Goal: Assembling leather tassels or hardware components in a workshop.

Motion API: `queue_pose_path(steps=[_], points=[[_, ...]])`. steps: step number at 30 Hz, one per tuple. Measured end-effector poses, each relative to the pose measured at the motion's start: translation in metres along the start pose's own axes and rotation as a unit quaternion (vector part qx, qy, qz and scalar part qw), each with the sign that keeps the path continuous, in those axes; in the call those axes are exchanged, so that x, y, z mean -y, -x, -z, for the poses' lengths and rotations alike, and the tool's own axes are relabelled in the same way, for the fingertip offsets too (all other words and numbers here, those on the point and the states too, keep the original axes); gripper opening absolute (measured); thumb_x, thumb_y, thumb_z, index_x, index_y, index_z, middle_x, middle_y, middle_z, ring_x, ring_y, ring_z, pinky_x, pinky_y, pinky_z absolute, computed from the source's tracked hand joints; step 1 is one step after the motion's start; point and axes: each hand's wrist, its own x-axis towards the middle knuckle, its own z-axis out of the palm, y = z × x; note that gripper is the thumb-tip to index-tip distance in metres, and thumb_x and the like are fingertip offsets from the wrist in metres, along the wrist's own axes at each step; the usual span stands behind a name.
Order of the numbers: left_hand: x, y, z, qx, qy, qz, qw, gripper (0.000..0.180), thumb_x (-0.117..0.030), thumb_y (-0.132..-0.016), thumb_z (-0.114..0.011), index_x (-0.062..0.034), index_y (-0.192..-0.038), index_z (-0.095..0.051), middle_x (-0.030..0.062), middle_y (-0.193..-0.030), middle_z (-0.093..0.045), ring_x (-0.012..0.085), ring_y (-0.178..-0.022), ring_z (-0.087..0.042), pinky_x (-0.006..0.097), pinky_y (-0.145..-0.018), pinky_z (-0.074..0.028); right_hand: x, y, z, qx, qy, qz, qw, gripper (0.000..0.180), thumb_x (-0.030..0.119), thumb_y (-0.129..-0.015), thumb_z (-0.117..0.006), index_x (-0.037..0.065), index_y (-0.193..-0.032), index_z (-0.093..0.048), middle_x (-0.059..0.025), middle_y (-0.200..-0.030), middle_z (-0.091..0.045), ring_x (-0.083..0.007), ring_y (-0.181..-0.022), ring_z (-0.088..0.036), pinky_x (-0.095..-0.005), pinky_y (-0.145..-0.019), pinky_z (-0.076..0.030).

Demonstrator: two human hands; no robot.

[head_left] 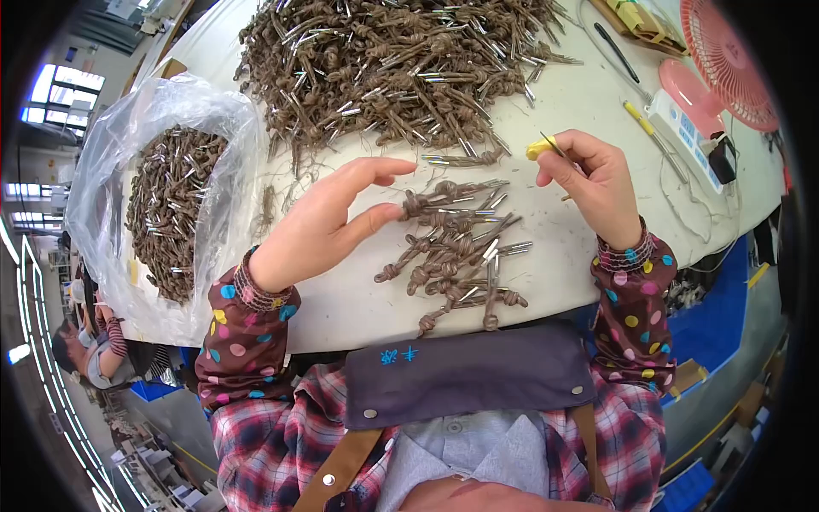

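Now we sit at the white counter (563, 111), sorting knotted brown cords tipped with metal pins. Our left hand (328, 218) lies at the centre of the frame, fingers spread and loose, thumb touching the small pile of cords (452, 243) just to its right. Our right hand (593, 183), right of centre, has its fingers pinched on a small yellow-handled tool (543, 148), point up. A big heap of cords (401, 64) fills the upper middle; a clear bag (162, 188) of more sits at left. We judge we are picking one cord from the small pile; the left fingers must close on a single one.
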Motion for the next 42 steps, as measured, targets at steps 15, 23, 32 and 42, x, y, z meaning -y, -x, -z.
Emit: queue_pose_path(steps=[15, 23, 32, 42], points=[[0.018, -0.013, -0.058, -0.149, -0.383, -0.032, 0.911, 0.015, -0.02, -0.074, -0.071, -0.0113, -0.081, -0.061, 0.0014, -0.074, -0.054, 0.0215, -0.072, -0.054, 0.034, -0.067, -0.041, -0.002, 0.002, -0.004, -0.002, 0.036, 0.005, 0.999, 0.016, 0.014, -0.086, -0.068, -0.001, -0.09, -0.066, 0.0021, -0.068, -0.061, 0.0015, -0.055, -0.039, -0.0171, -0.048, -0.029], [0.025, -0.004, -0.032, -0.121, -0.26, -0.082, 0.954, 0.006, -0.012, -0.075, -0.07, -0.0107, -0.081, -0.067, 0.0015, -0.077, -0.064, 0.0194, -0.072, -0.06, 0.032, -0.069, -0.044, -0.003, 0.002, -0.006, 0.002, 0.033, 0.002, 0.999, 0.016, 0.014, -0.085, -0.068, 0.0, -0.092, -0.066, 0.0023, -0.068, -0.061, 0.0016, -0.055, -0.039, -0.0171, -0.049, -0.03], [0.032, 0.029, 0.017, -0.198, -0.413, 0.069, 0.886, 0.007, -0.011, -0.081, -0.065, -0.0072, -0.086, -0.063, 0.0064, -0.081, -0.061, 0.0256, -0.08, -0.058, 0.035, -0.074, -0.044, 0.003, 0.003, -0.01, 0.034, 0.056, -0.02, 0.998, 0.015, 0.01, -0.084, -0.069, -0.001, -0.092, -0.065, -0.0011, -0.07, -0.062, -0.0024, -0.06, -0.049, -0.0183, -0.053, -0.037], [0.015, 0.005, -0.032, -0.081, -0.303, -0.016, 0.949, 0.012, -0.012, -0.074, -0.071, -0.0132, -0.084, -0.063, 0.0018, -0.082, -0.051, 0.022, -0.08, -0.053, 0.034, -0.073, -0.04, -0.008, 0.002, -0.021, 0.043, 0.153, 0.047, 0.986, 0.021, 0.01, -0.078, -0.071, 0.002, -0.096, -0.064, -0.0077, -0.074, -0.063, -0.0148, -0.064, -0.06, -0.0273, -0.06, -0.051]])
